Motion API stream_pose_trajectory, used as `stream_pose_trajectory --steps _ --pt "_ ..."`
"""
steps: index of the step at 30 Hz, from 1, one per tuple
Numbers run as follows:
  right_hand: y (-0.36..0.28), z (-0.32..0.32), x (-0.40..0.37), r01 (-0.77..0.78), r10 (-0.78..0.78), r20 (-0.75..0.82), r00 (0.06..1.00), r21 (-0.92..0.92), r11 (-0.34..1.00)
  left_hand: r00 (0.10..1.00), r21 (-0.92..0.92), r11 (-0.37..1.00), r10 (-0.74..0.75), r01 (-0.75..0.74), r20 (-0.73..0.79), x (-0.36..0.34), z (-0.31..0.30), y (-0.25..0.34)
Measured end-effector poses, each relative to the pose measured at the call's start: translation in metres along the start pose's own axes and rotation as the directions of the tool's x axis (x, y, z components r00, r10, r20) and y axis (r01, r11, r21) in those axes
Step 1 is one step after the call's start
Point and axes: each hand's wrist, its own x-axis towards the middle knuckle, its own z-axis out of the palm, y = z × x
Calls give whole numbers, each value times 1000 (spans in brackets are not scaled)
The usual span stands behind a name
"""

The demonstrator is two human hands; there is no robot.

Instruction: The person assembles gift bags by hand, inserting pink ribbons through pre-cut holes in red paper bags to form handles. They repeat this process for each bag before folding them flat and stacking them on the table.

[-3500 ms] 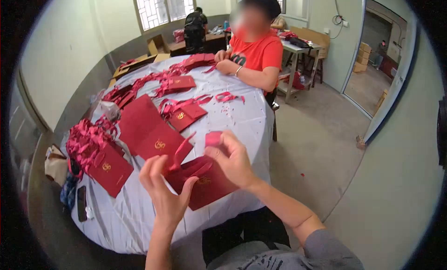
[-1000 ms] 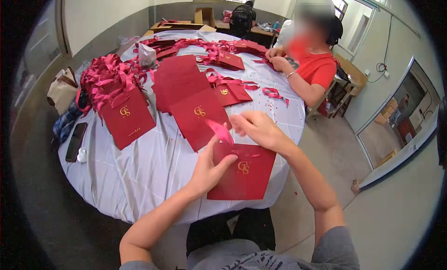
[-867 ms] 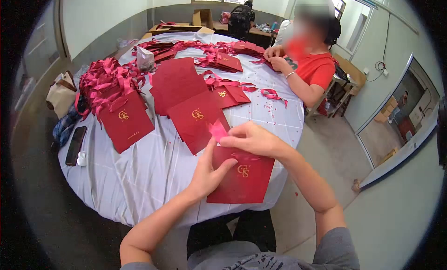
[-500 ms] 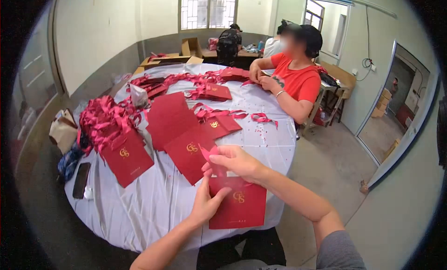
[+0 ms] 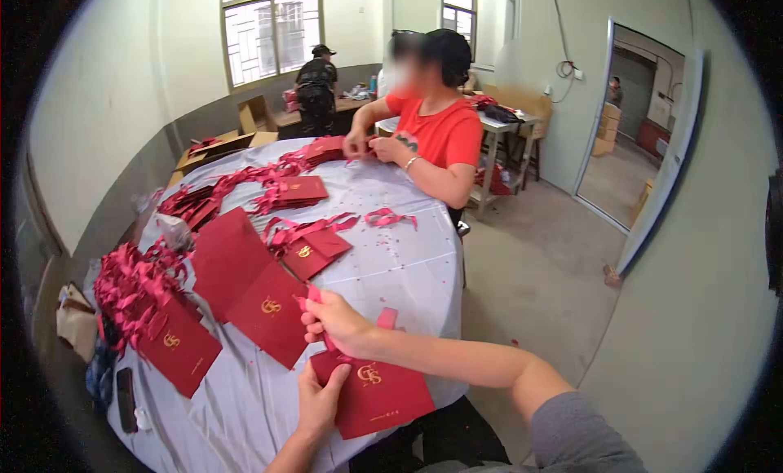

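Observation:
A red envelope with gold lettering [image 5: 383,400] lies tilted at the near table edge. My left hand [image 5: 320,395] grips its upper left corner, thumb on the front. Above it, my right hand [image 5: 338,322] is closed on a pink ribbon [image 5: 314,296] that runs down to the envelope's top. Another ribbon end [image 5: 387,316] sticks up behind my right wrist. Just beyond my hands lie a red envelope [image 5: 269,308] and an opened red sheet [image 5: 228,257].
On the white-covered table [image 5: 391,269] are a heap of pink ribbons [image 5: 134,289], more red envelopes [image 5: 302,189] and a black phone [image 5: 126,400]. A co-worker in red [image 5: 444,139] sits across at the right, hands on ribbon. Another person [image 5: 316,86] stands behind.
The view has turned right, so the table sits further left. My right hand has pulled the ribbon away to the left of the envelope, which is now more tilted.

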Motion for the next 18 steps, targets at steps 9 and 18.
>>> stream_pose_trajectory --steps 9,18 --pt "-10 -15 9 29 -30 18 999 27 999 998 -82 995 -60 62 31 1 0 -7" --pt "-109 -72 20 364 -372 134 918 -656 662 965 -182 948 -263 260 6 3 -1 2"
